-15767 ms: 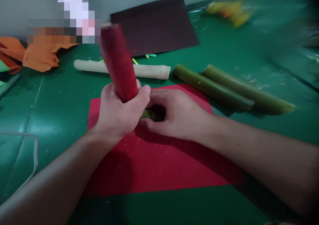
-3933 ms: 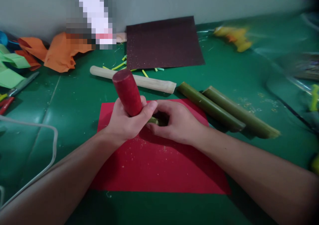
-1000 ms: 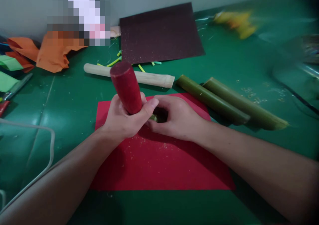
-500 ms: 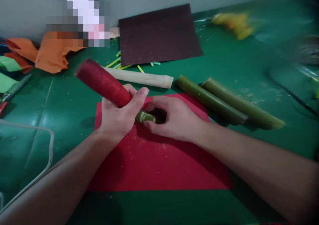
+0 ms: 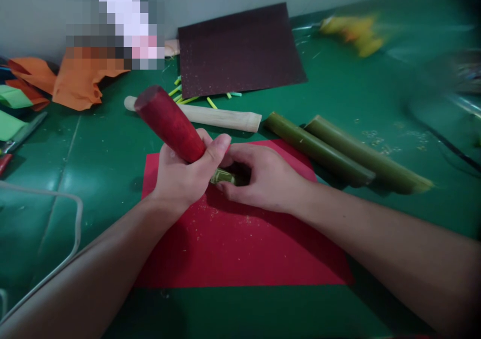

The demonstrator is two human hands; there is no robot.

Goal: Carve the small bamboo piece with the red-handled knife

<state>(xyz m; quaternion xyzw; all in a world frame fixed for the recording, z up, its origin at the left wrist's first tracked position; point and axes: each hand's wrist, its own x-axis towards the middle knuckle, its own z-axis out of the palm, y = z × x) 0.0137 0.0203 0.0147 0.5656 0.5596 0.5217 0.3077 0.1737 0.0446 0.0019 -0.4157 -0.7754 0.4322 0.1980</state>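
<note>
Wrapped round a thick red wooden handle [image 5: 169, 123] is my left hand [image 5: 184, 179], its thumb lying along the side. The handle slants up and to the left; whatever it carries at its lower end is hidden by the hand. My right hand [image 5: 268, 181] grips a short piece of green bamboo [image 5: 224, 177] between thumb and fingers, with pale scraped marks on its surface. The bamboo's left end is close against my left hand. Both hands are over a red sheet [image 5: 240, 259] sprinkled with fine shavings.
Two green bamboo lengths [image 5: 323, 148] lie to the right, and a pale peeled bamboo stick [image 5: 225, 116] behind my hands. Farther back are a dark brown sheet [image 5: 240, 48], orange paper [image 5: 77, 86] and a blurred yellow item [image 5: 351, 33]. A white cable [image 5: 77, 214] curves at left.
My left hand has shifted slightly right along the bamboo piece, and the handle's top has swung right, uncovering the pale stick's left end. My right hand has stayed nearly still.
</note>
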